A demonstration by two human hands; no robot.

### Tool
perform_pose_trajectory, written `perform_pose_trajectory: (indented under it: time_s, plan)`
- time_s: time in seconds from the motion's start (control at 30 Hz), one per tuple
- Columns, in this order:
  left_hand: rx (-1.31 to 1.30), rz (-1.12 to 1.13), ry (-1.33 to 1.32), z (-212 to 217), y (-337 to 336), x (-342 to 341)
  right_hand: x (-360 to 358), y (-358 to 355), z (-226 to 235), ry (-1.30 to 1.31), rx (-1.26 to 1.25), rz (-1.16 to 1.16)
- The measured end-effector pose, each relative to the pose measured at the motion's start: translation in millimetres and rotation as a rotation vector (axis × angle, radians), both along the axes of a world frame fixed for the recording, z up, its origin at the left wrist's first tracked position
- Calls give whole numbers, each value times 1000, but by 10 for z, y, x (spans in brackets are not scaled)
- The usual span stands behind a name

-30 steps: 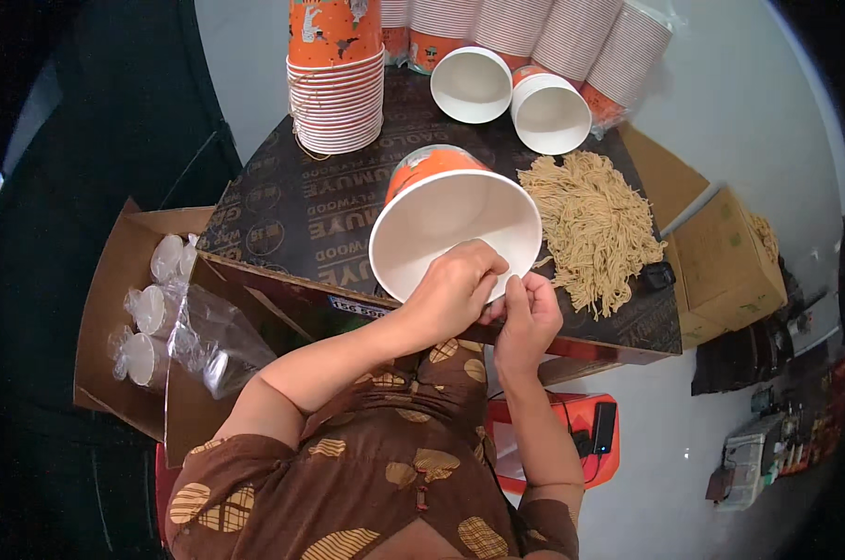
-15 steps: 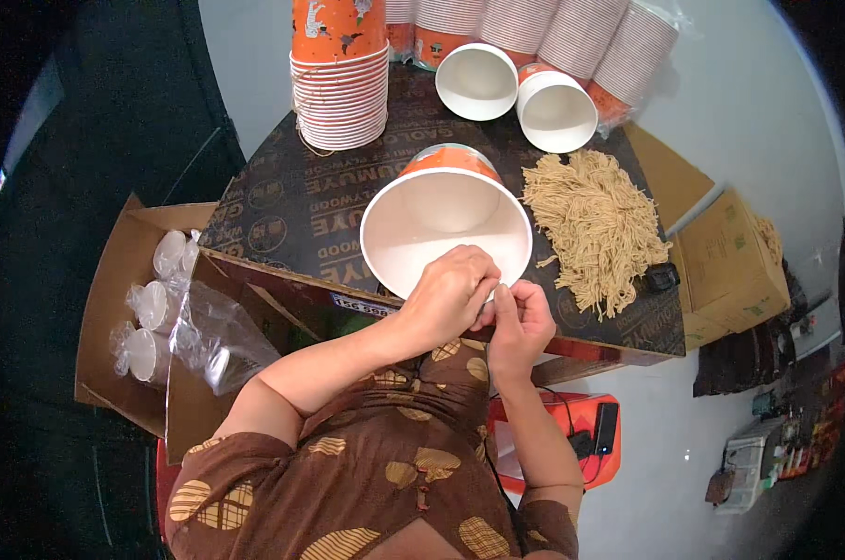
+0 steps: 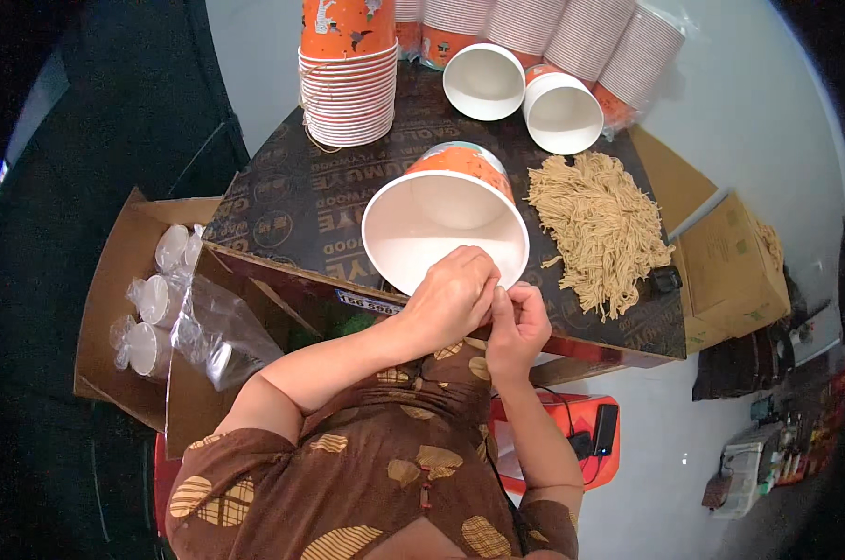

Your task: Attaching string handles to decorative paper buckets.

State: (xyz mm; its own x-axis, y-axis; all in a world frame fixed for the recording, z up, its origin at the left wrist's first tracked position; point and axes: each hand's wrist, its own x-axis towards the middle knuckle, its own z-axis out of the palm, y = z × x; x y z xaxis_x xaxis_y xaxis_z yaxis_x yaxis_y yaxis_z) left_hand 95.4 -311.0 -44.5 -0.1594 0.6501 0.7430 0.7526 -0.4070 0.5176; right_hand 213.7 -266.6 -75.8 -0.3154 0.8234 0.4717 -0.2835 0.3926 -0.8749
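A large orange paper bucket (image 3: 446, 229), white inside, lies on its side at the near table edge, its mouth towards me. At its near right rim my left hand (image 3: 453, 295) reaches over, fingers bent and pinched together. My right hand (image 3: 519, 331) is closed just beside it, thumb pressed against the forefinger, its fingertips nearly meeting the left ones. Whatever they pinch is hidden or too small to make out. To the right of the bucket is a heap of tan cords (image 3: 598, 229).
Nested orange buckets with cord loops (image 3: 348, 98) stand at the back left. Two loose buckets (image 3: 484, 82) lie behind, before wrapped stacks (image 3: 572, 42). A small black object (image 3: 665, 279) sits by the cords. Open cartons (image 3: 114, 308) flank the dark table (image 3: 273, 219).
The bucket has turned slightly, showing more of its orange side on the right. Both hands stay at its near rim with only a slight shift of the fingers.
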Motion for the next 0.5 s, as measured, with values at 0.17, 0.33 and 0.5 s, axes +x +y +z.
perform_pose_trajectory:
  time_s: [0.17, 0.33, 0.5]
  plan:
    - [-20, -30, -56, -40, 81, -39, 22, 67, 68, -101, -6, -21]
    - [1, -69, -167, 25, -60, -28, 92, 355, 98, -116, -178, -88]
    - [211, -21, -100, 190, -857, -175, 203, 696, -38, 26, -301, -67]
